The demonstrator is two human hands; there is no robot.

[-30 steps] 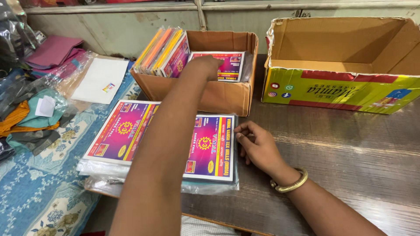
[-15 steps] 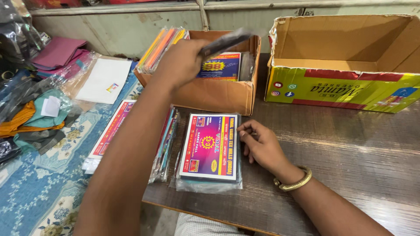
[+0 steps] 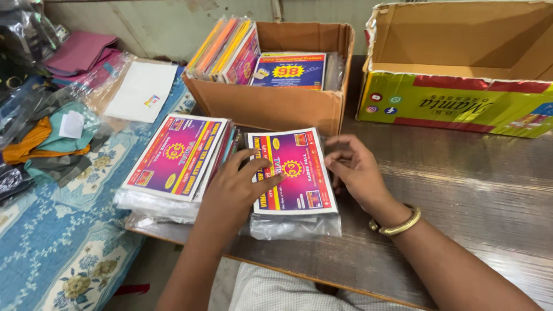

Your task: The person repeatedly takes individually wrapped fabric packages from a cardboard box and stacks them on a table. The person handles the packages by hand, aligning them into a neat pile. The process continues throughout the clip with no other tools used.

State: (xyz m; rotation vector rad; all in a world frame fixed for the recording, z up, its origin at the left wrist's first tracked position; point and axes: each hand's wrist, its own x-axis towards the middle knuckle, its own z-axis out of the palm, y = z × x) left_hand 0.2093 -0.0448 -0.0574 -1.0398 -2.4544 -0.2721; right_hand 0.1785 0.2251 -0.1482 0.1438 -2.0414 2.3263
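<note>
Your left hand (image 3: 233, 187) lies flat, fingers spread, pressing on the glossy purple-and-pink packet stack (image 3: 292, 178), which sits in crinkled clear plastic on the dark wood-grain counter (image 3: 461, 190). Your right hand (image 3: 354, 170), loosely curled and gripping nothing, touches the stack's right edge, a brass bangle (image 3: 400, 222) at the wrist. Just left lies a second wrapped stack (image 3: 175, 158); behind stands a brown corrugated box (image 3: 276, 103) holding more flat packets

Glossy plastic-wrapped packet (image 3: 294, 173) on a smooth dark wooden table (image 3: 461, 196), matt cardboard box (image 3: 276, 106) behind
</note>
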